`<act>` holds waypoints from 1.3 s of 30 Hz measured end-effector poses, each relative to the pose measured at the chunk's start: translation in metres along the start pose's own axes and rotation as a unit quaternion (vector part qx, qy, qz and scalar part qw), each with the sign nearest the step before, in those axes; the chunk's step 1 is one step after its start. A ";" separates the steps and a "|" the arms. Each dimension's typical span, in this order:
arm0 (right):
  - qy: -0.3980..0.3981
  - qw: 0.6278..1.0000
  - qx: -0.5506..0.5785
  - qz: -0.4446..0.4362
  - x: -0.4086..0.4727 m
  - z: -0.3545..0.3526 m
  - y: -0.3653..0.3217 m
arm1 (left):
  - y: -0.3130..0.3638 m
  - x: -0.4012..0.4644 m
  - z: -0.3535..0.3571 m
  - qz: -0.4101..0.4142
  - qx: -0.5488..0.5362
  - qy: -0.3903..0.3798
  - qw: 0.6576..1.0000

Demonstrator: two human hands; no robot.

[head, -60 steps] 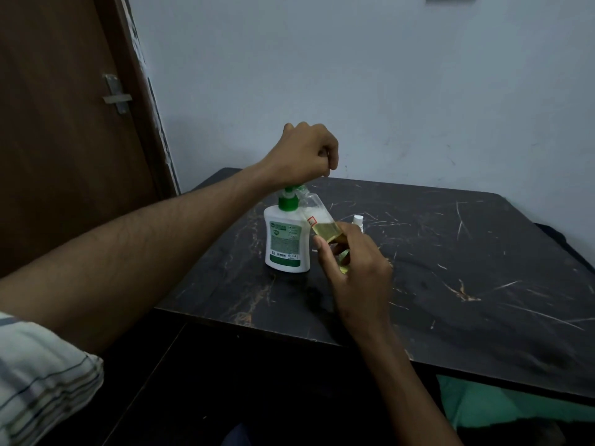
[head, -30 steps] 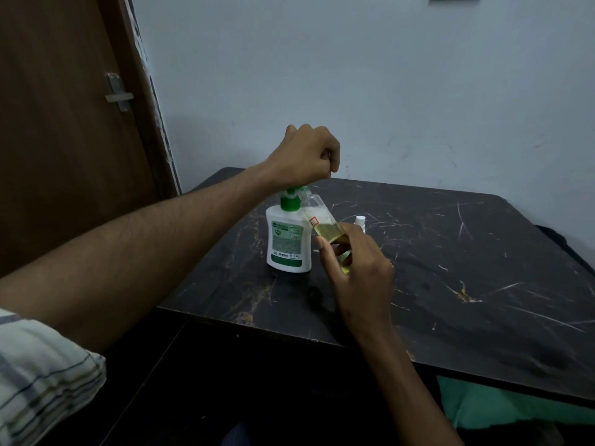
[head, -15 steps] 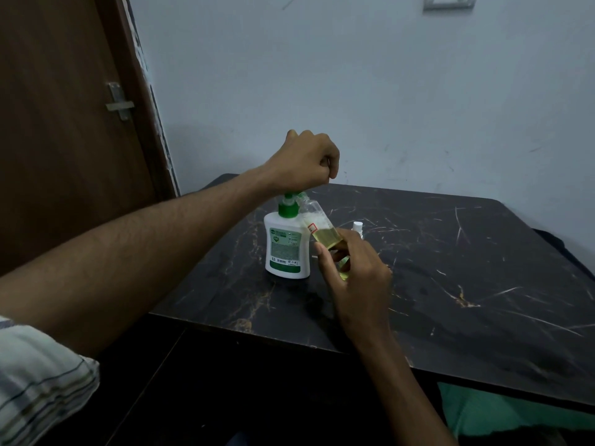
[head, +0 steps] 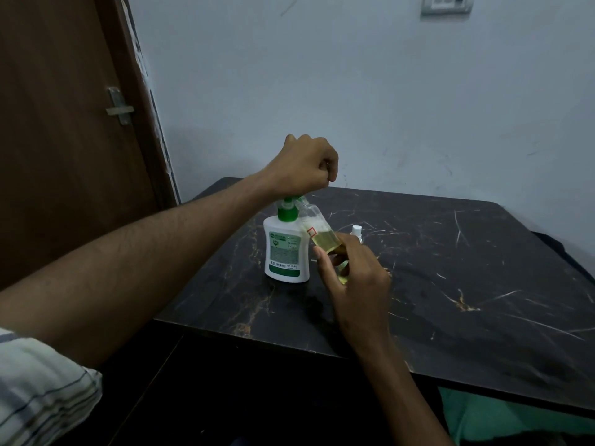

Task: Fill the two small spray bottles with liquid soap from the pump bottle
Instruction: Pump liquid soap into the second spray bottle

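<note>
pump bottle (head: 286,249): it stands upright on the bench (head: 450,284), near the left front corner; I judge it rigid plastic, fairly weighty with soap and steady on its broad base.
pump head (head: 287,201): green and mostly hidden under my left hand; I expect it to take a straight downward press, since a sideways push could tip the bottle.
spray bottle (head: 317,231): small and clear, tilted with its open neck up against the pump spout and yellowish soap pooled in its lower part; I judge it light, thin-walled and likely slick if soap runs down, so I hold it low on the body.
left hand (head: 302,165): the grip is closed into a fist, its underside pressing on the pump head, forearm reaching in from the left.
right hand (head: 352,275): the grip pinches the lower body of the spray bottle between thumb and fingers, wrist raised off the bench.
white cap (head: 356,230): it sits on the bench just behind my right hand; whether it belongs to the second spray bottle I cannot tell.
</note>
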State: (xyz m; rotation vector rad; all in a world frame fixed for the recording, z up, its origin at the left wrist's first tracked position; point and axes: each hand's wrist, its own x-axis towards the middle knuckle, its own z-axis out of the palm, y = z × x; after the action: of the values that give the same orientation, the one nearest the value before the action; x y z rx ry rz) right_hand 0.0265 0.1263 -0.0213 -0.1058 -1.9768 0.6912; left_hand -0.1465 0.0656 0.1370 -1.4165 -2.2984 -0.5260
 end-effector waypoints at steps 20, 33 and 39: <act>0.004 1.000 0.001 0.003 -0.001 0.003 0.003 | -0.002 -0.002 0.001 -0.003 -0.003 0.000 1.000; -0.002 1.000 0.002 0.000 0.000 0.002 0.002 | -0.001 -0.003 0.000 0.000 -0.003 0.000 1.000; -0.002 1.000 -0.004 -0.001 0.000 0.002 0.000 | -0.002 0.000 0.002 0.001 -0.004 -0.005 1.000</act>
State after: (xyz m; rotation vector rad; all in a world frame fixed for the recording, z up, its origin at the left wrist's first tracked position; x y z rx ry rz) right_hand 0.0248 0.1260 -0.0220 -0.1086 -1.9829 0.6820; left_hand -0.1483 0.0657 0.1352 -1.4287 -2.3050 -0.5303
